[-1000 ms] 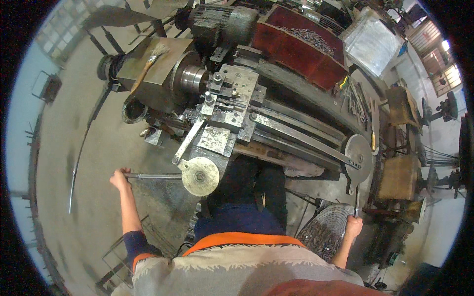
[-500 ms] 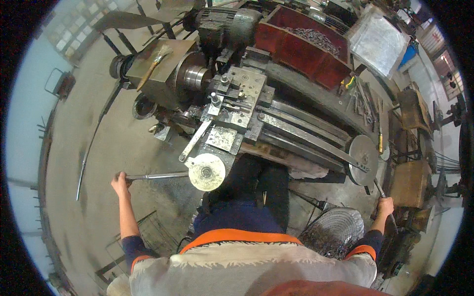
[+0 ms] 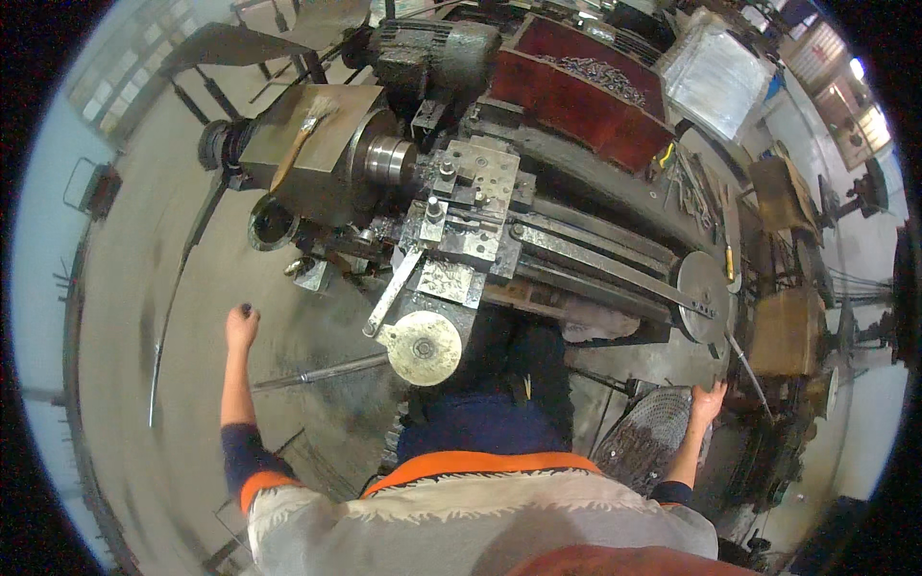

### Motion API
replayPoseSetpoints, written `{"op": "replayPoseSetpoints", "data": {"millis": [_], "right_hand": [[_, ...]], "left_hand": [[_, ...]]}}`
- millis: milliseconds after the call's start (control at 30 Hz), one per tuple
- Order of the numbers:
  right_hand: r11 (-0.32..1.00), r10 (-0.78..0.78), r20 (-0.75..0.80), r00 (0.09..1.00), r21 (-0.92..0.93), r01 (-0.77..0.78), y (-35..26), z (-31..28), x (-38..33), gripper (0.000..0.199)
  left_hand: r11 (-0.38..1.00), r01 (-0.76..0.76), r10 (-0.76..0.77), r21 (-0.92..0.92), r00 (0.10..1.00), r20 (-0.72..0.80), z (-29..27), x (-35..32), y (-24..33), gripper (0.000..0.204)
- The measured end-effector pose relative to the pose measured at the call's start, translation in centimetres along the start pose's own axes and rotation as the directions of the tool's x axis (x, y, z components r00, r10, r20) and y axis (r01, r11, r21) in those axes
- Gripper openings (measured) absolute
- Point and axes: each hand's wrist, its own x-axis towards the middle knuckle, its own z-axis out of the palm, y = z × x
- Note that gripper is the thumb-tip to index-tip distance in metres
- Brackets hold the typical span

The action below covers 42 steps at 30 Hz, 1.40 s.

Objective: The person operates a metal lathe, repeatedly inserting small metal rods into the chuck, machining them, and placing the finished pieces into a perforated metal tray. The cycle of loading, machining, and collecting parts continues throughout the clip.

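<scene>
I stand at a grey metal lathe (image 3: 576, 259) with its chuck (image 3: 389, 158) at the left and a tool post (image 3: 480, 173) beside it. My left hand (image 3: 240, 326) is out to the left over the floor, fingers curled, just above the end of a long steel rod (image 3: 317, 372). That rod runs to the round handwheel (image 3: 423, 348) in front of me. My right hand (image 3: 709, 401) is spread with fingers apart at the lathe's right end, beside a thin metal rod (image 3: 747, 363) and above a round wire basket (image 3: 648, 437).
A red tray (image 3: 586, 86) holding metal chips sits behind the lathe. A brush (image 3: 298, 144) lies on the headstock. A round plate (image 3: 701, 283) stands at the bed's right end. Wooden benches (image 3: 783, 331) crowd the right; bare concrete floor (image 3: 134, 288) spreads left.
My left hand has come off the end of the long rod and risen a little. My right hand has let go of the thin rod and opened.
</scene>
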Motion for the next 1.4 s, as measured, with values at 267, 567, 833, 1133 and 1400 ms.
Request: {"op": "replayPoseSetpoints", "data": {"millis": [267, 567, 833, 1133, 1400], "right_hand": [[0.992, 0.113, 0.264, 0.958, 0.016, -0.122, -3.1, -4.1, -3.2, 0.038], [0.978, -0.094, 0.319, 0.943, 0.205, 0.028, -8.2, -6.5, -1.2, 0.032], [0.836, -0.413, 0.126, 0.902, 0.445, 0.321, -24.9, -12.2, 9.4, 0.032], [0.163, -0.963, -0.019, 0.27, 0.756, 0.634, -57.7, -15.7, 6.7, 0.039], [0.352, -0.936, 0.232, 0.265, 0.61, 0.709, -66.7, -13.3, 1.2, 0.029]], "left_hand": [[0.808, -0.429, 0.39, 0.405, 0.903, 0.178, 7.7, 6.7, 8.9, 0.036], [0.975, -0.204, 0.201, 0.087, 0.979, 0.044, 15.8, 8.2, 8.1, 0.028], [0.878, -0.328, 0.243, 0.349, 0.933, 0.264, 5.8, 5.1, 10.8, 0.027], [0.967, -0.186, 0.244, 0.176, 0.877, -0.414, -16.8, 1.1, 4.2, 0.035], [0.907, 0.293, -0.133, 0.304, 0.883, -0.451, -13.9, -6.9, -5.2, 0.049]]}}
